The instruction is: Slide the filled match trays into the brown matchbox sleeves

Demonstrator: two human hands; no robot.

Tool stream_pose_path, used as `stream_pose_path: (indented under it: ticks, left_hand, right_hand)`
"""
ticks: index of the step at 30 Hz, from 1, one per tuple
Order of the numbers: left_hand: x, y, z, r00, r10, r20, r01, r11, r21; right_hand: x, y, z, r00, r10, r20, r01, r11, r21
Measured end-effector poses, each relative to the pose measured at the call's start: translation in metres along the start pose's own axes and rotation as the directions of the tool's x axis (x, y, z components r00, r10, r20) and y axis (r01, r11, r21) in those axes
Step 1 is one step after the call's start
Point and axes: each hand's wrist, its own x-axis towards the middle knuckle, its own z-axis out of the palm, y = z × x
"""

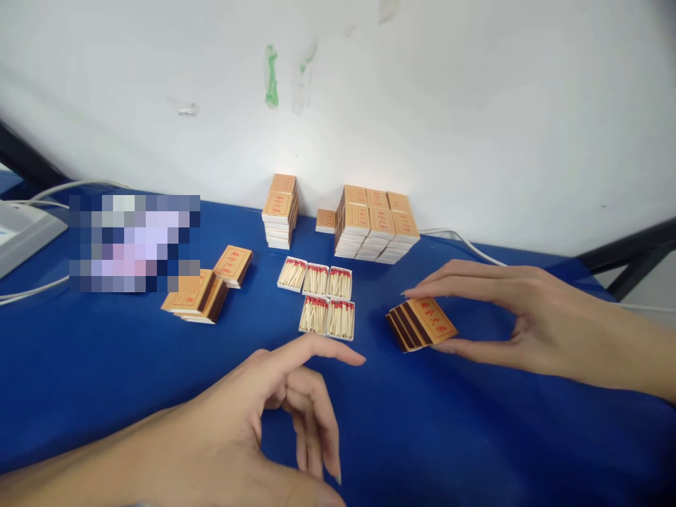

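Note:
My right hand (pixel 507 317) grips a small stack of orange matchbox sleeves (pixel 421 324) between thumb and fingers, low over the blue table (pixel 475 436). My left hand (pixel 274 415) hovers at the front, fingers spread, holding nothing, its index fingertip just short of several open trays of red-tipped matches (pixel 323 296) laid side by side in the middle.
Two tall stacks of orange matchboxes (pixel 282 210) (pixel 376 222) stand at the back by the white wall. Loose matchboxes (pixel 196 296) (pixel 233 265) lie to the left. A white device (pixel 21 236) and cables sit at the far left edge. A blurred patch covers something at the left.

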Motion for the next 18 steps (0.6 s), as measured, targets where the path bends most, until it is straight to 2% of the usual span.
stream_pose_path:
  ticks: [3,5,12,18]
  left_hand:
    - [-0.002,0.001,0.0,1.0,0.006,-0.015,-0.006,1.0,-0.002]
    - [-0.003,0.002,0.0,1.0,0.003,-0.024,-0.003,1.0,0.003]
    - [-0.004,0.005,0.001,0.999,-0.015,-0.052,0.017,0.999,0.05]
    - [-0.003,0.005,0.001,0.999,0.025,-0.038,-0.025,1.0,-0.01]
  right_hand:
    - [-0.001,0.008,0.004,0.995,0.019,0.1,-0.016,0.999,-0.029]
    - [-0.002,0.011,0.008,0.992,0.029,0.126,-0.025,0.999,-0.032]
    - [0.0,0.009,0.023,0.989,-0.023,0.145,0.031,0.998,-0.049]
    - [-0.001,0.009,0.029,0.986,-0.006,0.169,0.017,0.998,-0.066]
